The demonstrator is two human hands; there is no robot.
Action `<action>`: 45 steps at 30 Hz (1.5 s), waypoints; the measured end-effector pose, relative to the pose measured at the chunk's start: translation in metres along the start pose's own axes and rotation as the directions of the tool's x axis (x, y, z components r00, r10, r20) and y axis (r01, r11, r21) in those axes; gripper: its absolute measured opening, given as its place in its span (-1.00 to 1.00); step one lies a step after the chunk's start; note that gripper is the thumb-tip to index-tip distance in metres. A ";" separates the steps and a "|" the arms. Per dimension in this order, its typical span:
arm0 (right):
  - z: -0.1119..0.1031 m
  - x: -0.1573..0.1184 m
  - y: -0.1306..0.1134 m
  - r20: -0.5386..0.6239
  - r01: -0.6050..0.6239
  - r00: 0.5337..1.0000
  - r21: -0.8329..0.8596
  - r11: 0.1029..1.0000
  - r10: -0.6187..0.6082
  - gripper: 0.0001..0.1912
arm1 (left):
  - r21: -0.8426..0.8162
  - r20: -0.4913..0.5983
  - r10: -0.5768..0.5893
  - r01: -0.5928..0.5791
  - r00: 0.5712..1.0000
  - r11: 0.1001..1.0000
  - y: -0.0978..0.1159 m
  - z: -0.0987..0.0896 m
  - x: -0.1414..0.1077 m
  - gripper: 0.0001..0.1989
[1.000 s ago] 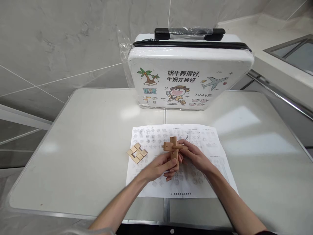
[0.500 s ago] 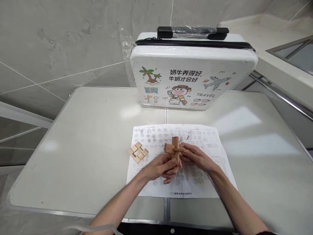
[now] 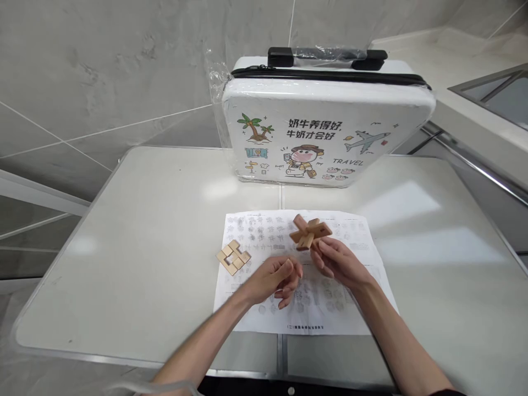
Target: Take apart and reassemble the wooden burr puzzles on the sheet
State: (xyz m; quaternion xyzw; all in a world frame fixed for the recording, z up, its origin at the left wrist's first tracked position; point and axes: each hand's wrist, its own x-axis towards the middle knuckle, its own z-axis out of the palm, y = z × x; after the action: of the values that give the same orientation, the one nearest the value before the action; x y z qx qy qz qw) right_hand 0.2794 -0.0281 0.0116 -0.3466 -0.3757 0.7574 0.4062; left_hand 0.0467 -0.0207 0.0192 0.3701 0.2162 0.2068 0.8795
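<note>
A wooden interlocking puzzle [image 3: 310,232] with crossing bars is held above the printed sheet [image 3: 264,324]. Thumb and fingers of my right hand [image 3: 340,262] grip its lower right part. To the left and nearer to me, my left hand [image 3: 276,279] is apart from the puzzle, its fingers loosely curled with spaces between them and nothing held. Several light wooden pieces [image 3: 239,266] lie together in a flat group on the left edge of the sheet, with a small gap in their middle.
A white case [image 3: 264,104] with travel drawings, a black handle and clear plastic wrapping stands at the back of the pale table [image 3: 136,247]. A seam runs down the table's middle. Behind is a grey tiled wall [image 3: 124,66].
My left hand has let go of the puzzle. In my right hand the puzzle has moved up and to the right and has turned.
</note>
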 end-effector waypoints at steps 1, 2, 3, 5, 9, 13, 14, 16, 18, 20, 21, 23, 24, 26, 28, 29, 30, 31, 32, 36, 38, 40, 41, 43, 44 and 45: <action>0.000 0.001 -0.001 -0.074 0.026 0.997 0.030 0.999 -0.024 -0.62 | 0.003 -0.011 -0.004 0.004 1.000 1.000 0.000 0.000 0.000 -0.35; 0.000 0.001 -0.002 -0.154 0.056 0.987 0.066 0.996 -0.045 -0.65 | 0.007 -0.020 -0.007 0.007 1.000 1.000 0.001 0.001 0.000 -0.36; -0.001 0.002 -0.003 -0.230 0.087 0.971 0.102 0.991 -0.062 -0.68 | 0.010 -0.028 -0.009 0.010 1.000 1.000 0.001 0.001 0.000 -0.37; -0.004 0.004 -0.004 -0.347 0.153 0.934 0.160 0.975 -0.089 -0.72 | 0.014 -0.037 -0.010 0.010 0.999 1.000 0.002 0.002 -0.001 -0.39; -0.012 0.009 -0.002 -0.479 0.284 0.866 0.230 0.931 -0.146 -0.73 | 0.019 -0.042 0.001 0.000 0.999 1.000 0.003 0.003 -0.001 -0.43; -0.018 0.010 -0.002 -0.543 0.386 0.817 0.268 0.883 -0.192 -0.74 | 0.025 -0.049 0.004 -0.003 0.999 1.000 0.003 0.002 -0.001 -0.46; -0.019 0.010 -0.003 -0.550 0.396 0.811 0.264 0.880 -0.200 -0.75 | 0.026 -0.052 0.002 -0.001 0.999 1.000 0.003 0.002 -0.001 -0.46; -0.020 0.010 -0.004 -0.560 0.409 0.802 0.264 0.874 -0.206 -0.75 | 0.029 -0.057 -0.001 0.003 0.998 1.000 0.003 0.002 -0.001 -0.46; -0.021 0.010 -0.004 -0.576 0.428 0.792 0.289 0.856 -0.202 -0.74 | 0.032 -0.063 -0.004 0.006 0.998 0.999 0.003 0.003 -0.001 -0.45; -0.021 0.009 -0.005 -0.583 0.444 0.789 0.317 0.838 -0.197 -0.75 | 0.037 -0.069 -0.006 0.009 0.998 0.999 0.004 0.003 -0.001 -0.45; -0.021 0.009 -0.005 -0.583 0.447 0.789 0.327 0.833 -0.195 -0.76 | 0.040 -0.071 -0.007 0.010 0.997 0.999 0.004 0.004 -0.001 -0.45; -0.022 0.009 -0.005 -0.586 0.450 0.788 0.342 0.825 -0.188 -0.80 | 0.045 -0.073 -0.006 0.010 0.997 0.999 0.004 0.004 -0.001 -0.45; -0.022 0.008 -0.005 -0.590 0.454 0.787 0.356 0.817 -0.180 -0.83 | 0.047 -0.075 -0.006 0.010 0.997 0.999 0.004 0.004 -0.001 -0.45; -0.024 0.008 -0.005 -0.593 0.467 0.789 0.405 0.786 -0.163 -0.83 | 0.054 -0.080 -0.009 0.014 0.997 0.998 0.004 0.004 -0.001 -0.45; -0.027 0.008 -0.005 -0.590 0.484 0.793 0.457 0.746 -0.154 -0.82 | 0.061 -0.085 -0.013 0.018 0.996 0.998 0.005 0.004 -0.001 -0.45; -0.028 0.007 -0.004 -0.590 0.492 0.793 0.477 0.728 -0.149 -0.82 | 0.065 -0.085 -0.014 0.020 0.996 0.998 0.005 0.004 -0.002 -0.45; -0.030 0.007 -0.004 -0.594 0.499 0.792 0.493 0.713 -0.143 -0.83 | 0.069 -0.084 -0.013 0.019 0.996 0.997 0.005 0.004 -0.002 -0.45; -0.031 0.007 -0.004 -0.599 0.501 0.790 0.503 0.704 -0.134 -0.85 | 0.072 -0.083 -0.012 0.018 0.996 0.997 0.005 0.004 -0.002 -0.44; -0.033 0.007 -0.004 -0.605 0.499 0.787 0.508 0.702 -0.122 -0.87 | 0.076 -0.082 -0.010 0.016 0.997 0.997 0.005 0.004 -0.002 -0.45; -0.036 0.006 -0.005 -0.615 0.474 0.780 0.463 0.749 -0.114 -0.93 | 0.099 -0.083 -0.002 0.011 0.997 0.995 0.006 0.004 -0.003 -0.47; -0.034 0.006 -0.006 -0.593 0.461 0.791 0.413 0.786 -0.152 -0.95 | 0.167 -0.086 0.006 0.009 0.996 0.986 0.011 0.006 -0.005 -0.51; -0.030 0.007 -0.006 -0.551 0.445 0.811 0.362 0.819 -0.196 -0.87 | 0.310 -0.104 0.019 0.014 0.994 0.950 0.019 0.008 -0.010 -0.55; -0.028 0.008 -0.005 -0.535 0.435 0.818 0.335 0.836 -0.211 -0.84 | 0.400 -0.128 0.033 0.021 0.991 0.916 0.025 0.008 -0.014 -0.57; -0.022 0.010 -0.002 -0.521 0.393 0.825 0.256 0.883 -0.216 -0.79 | 0.554 -0.188 0.096 0.025 0.978 0.832 0.036 0.008 -0.025 -0.60; -0.019 0.010 0.000 -0.523 0.364 0.825 0.201 0.909 -0.214 -0.76 | 0.648 -0.225 0.168 0.018 0.960 0.761 0.041 0.007 -0.031 -0.64; -0.015 0.011 0.002 -0.526 0.331 0.824 0.144 0.932 -0.211 -0.75 | 0.742 -0.261 0.265 0.017 0.928 0.671 0.044 0.005 -0.039 -0.67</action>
State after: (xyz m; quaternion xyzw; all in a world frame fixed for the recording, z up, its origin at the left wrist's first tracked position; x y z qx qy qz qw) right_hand 0.2864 -0.0148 0.0000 -0.4249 -0.2127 0.6130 0.6312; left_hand 0.0088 -0.0156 0.0642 0.6621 0.4059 0.2249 0.5884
